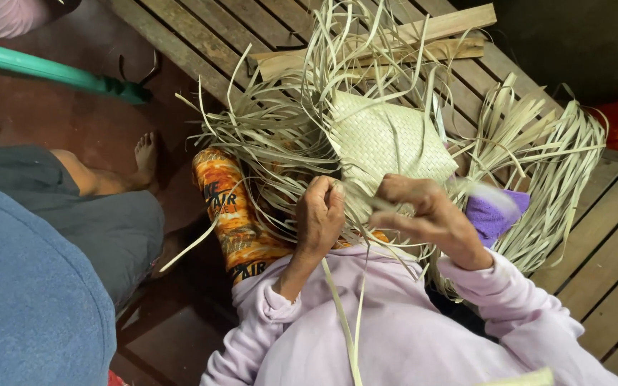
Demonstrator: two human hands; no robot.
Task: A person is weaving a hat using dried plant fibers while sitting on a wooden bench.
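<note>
A pale woven leaf mat piece (pixel 388 139) rests on my lap, with many loose leaf strips (pixel 273 129) fanning out from its edges. My left hand (pixel 320 214) is closed around a few strips at the mat's near edge. My right hand (pixel 427 211) pinches a strip beside it, fingers curled. Both arms wear pale lilac sleeves (pixel 395 322). One long strip hangs down over my chest.
Another person in grey shorts and a blue top (pixel 30 286) sits at the left, a bare foot (pixel 144 154) on the dark floor. A slatted wooden bench (pixel 609 236) lies right. A purple cloth (pixel 491 214), wooden slats (pixel 423 39) and a second strip bundle (pixel 545 157) are nearby.
</note>
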